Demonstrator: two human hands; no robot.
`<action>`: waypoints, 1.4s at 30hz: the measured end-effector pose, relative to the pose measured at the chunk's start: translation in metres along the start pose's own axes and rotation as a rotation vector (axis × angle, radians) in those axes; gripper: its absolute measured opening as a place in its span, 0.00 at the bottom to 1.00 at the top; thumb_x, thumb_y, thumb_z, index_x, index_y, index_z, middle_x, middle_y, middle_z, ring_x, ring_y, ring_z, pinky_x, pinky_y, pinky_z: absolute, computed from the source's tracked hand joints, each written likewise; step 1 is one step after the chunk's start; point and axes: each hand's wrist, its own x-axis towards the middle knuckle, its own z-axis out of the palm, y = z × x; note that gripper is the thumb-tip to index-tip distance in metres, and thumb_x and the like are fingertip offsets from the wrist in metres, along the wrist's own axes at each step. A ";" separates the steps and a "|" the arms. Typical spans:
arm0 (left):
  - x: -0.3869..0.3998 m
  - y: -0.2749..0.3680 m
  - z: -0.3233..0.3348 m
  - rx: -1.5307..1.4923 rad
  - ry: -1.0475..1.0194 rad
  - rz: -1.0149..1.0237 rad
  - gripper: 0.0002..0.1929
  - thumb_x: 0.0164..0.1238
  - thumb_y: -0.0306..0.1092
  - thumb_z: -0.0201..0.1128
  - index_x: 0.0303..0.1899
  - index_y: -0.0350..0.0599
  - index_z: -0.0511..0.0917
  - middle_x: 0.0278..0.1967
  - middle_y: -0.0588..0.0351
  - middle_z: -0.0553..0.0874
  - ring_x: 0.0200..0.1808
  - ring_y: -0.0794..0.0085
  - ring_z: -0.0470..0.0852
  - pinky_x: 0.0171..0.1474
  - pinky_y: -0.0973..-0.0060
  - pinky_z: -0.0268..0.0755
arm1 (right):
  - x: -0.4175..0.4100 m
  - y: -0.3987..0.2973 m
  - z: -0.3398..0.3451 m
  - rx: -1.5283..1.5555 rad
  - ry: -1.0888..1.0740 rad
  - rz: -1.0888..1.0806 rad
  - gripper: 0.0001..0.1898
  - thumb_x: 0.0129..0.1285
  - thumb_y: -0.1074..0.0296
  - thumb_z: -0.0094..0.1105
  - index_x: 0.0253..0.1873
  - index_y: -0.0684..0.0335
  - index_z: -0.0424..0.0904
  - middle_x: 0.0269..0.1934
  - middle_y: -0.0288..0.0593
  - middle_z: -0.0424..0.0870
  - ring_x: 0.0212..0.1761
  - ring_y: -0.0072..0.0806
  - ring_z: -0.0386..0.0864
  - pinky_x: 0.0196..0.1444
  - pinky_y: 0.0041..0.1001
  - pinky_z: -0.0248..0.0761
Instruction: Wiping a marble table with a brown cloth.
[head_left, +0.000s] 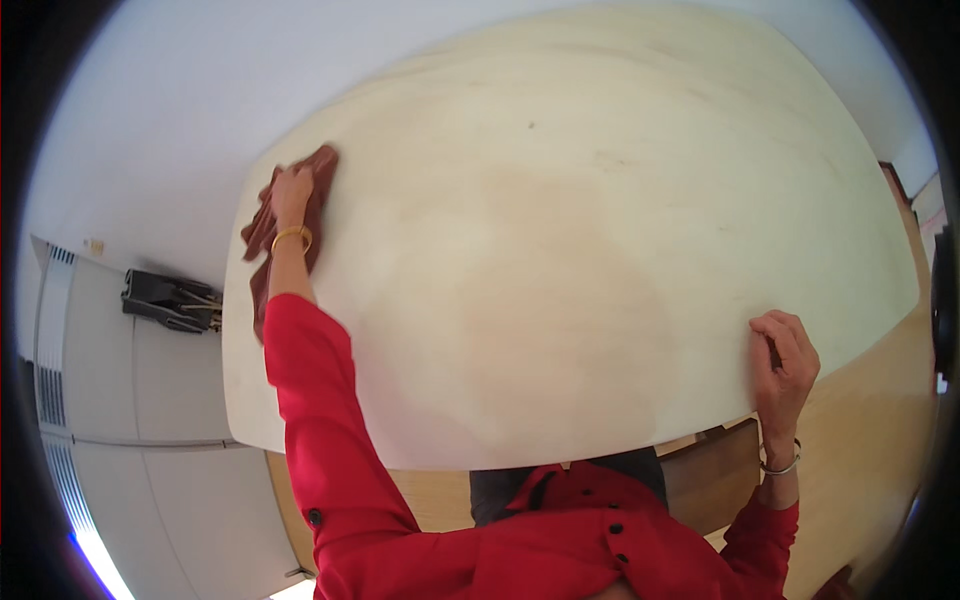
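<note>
A crumpled reddish-brown cloth (324, 166) lies along the left edge of a pale table (555, 300). My left hand (291, 193) presses down on it with the arm stretched forward, and folds of cloth bunch on both sides of the fingers. A yellow bracelet (292, 237) circles that wrist. Over the near right part of the tabletop is my right hand (786, 364), its fingers loosely curled and nothing visible in them. Whether it rests on the surface is not clear. The right wrist wears a silver-coloured bangle (781, 471).
A white wall (187, 142) borders the table's far left side. Beyond the left edge is a black folded object (169, 301), near pale cabinet doors (202, 502). A brown wooden chair (716, 469) stands by the near edge, on wood-toned floor (874, 420).
</note>
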 end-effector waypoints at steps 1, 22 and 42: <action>0.019 0.029 0.002 -0.055 -0.008 0.100 0.26 0.68 0.47 0.48 0.56 0.36 0.79 0.58 0.33 0.79 0.63 0.42 0.74 0.66 0.58 0.64 | 0.004 -0.005 -0.002 0.038 0.000 -0.006 0.07 0.57 0.86 0.59 0.39 0.69 0.80 0.35 0.43 0.82 0.26 0.23 0.74 0.25 0.20 0.64; -0.274 0.484 -0.066 -0.615 0.009 1.699 0.16 0.67 0.39 0.58 0.55 0.58 0.78 0.50 0.48 0.81 0.48 0.53 0.83 0.46 0.57 0.77 | 0.033 -0.033 -0.007 0.019 0.028 -0.117 0.07 0.55 0.85 0.59 0.38 0.70 0.80 0.32 0.50 0.83 0.32 0.41 0.82 0.36 0.29 0.73; -0.122 -0.085 -0.081 0.374 -0.089 -0.022 0.17 0.73 0.36 0.43 0.54 0.45 0.78 0.50 0.38 0.84 0.52 0.41 0.82 0.53 0.50 0.77 | 0.000 -0.007 -0.015 0.126 0.087 -0.007 0.04 0.61 0.83 0.59 0.40 0.70 0.81 0.32 0.42 0.85 0.27 0.22 0.76 0.30 0.21 0.69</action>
